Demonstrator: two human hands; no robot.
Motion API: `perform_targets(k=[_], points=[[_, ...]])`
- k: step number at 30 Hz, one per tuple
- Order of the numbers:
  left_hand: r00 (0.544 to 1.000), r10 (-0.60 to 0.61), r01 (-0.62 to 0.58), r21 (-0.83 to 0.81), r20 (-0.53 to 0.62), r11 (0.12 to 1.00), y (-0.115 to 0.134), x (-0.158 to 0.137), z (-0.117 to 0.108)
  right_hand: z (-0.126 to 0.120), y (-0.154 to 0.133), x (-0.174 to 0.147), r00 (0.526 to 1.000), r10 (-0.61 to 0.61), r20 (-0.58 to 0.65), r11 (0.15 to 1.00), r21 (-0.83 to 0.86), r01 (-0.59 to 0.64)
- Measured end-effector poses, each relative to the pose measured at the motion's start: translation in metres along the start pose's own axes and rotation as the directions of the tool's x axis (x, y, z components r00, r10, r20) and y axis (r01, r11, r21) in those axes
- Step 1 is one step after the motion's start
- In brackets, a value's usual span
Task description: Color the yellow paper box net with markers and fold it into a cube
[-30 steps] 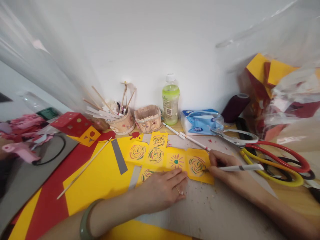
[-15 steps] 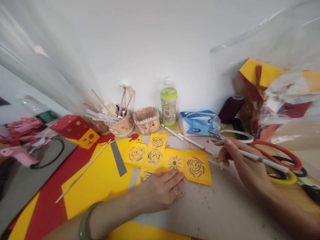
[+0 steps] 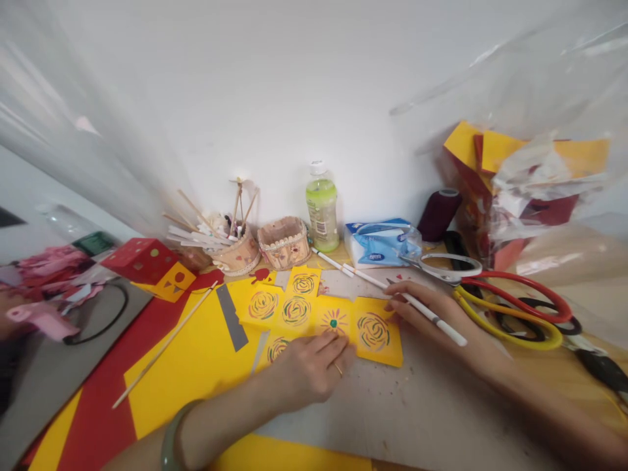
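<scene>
"two hands were noted, but what was spread beneath them?"

"grey board (image 3: pixel 417 412) was laid on a wooden tabletop (image 3: pixel 557 386); further left, a yellow sheet (image 3: pixel 181 366) was lapped over a red sheet (image 3: pixel 103 412). across the yellow a thin stick (image 3: pixel 164 347) was laid, near a grey strip (image 3: pixel 231 319)."

"where was the yellow cutout (image 3: pixel 316 314) placed?"

"flat, mid-table, its squares marked with coloured swirls and one sunburst. it was pressed by the left hand (image 3: pixel 311 366), which was laid palm down with the fingers extended close together."

"and the right hand (image 3: pixel 446 307)?"

"a white pen (image 3: pixel 422 307) was held in its fingers, beside the cutout's right end. whether the paper was touched by a fingertip could not be told."

"how was the room arranged behind?"

"a pale wall (image 3: pixel 245 85) was fronted by two decorated pots, one filled with sticks (image 3: pixel 238 255), then a green-labelled bottle (image 3: pixel 322 209), a tissue pack (image 3: pixel 380 245) and a purple spool (image 3: pixel 439 216). at the right, red-handled scissors (image 3: pixel 540 297) were set down below clear plastic and coloured scraps (image 3: pixel 500 154); at the left, a spotted red box (image 3: pixel 142 255) and a pink glue gun (image 3: pixel 42 320) were seen."
</scene>
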State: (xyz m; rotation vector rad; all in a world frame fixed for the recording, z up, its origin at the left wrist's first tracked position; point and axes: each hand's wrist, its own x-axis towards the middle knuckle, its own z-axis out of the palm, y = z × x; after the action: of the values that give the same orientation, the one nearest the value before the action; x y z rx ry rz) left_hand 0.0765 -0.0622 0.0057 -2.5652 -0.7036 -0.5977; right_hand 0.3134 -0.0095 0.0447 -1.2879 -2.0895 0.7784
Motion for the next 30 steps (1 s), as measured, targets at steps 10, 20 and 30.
perform_targets(k=[10, 20, 30], points=[[0.999, -0.031, 0.031, 0.051, 0.014, 0.998, 0.008, 0.014, 0.002, 0.008, 0.005, 0.000, 0.993, -0.001, -0.119, 0.999, -0.036, -0.004], [0.236, -0.901, 0.494, -0.844, 0.364, -0.211, -0.024, 0.017, -0.007, 0.004, 0.015, 0.002, 0.936, 0.076, -0.344, 0.973, 0.231, 0.005], [0.201, -0.876, 0.370, -0.862, 0.439, -0.347, -0.025, 0.017, -0.001, 0.002, 0.005, -0.001, 0.954, 0.049, -0.295, 0.988, 0.157, -0.002]])
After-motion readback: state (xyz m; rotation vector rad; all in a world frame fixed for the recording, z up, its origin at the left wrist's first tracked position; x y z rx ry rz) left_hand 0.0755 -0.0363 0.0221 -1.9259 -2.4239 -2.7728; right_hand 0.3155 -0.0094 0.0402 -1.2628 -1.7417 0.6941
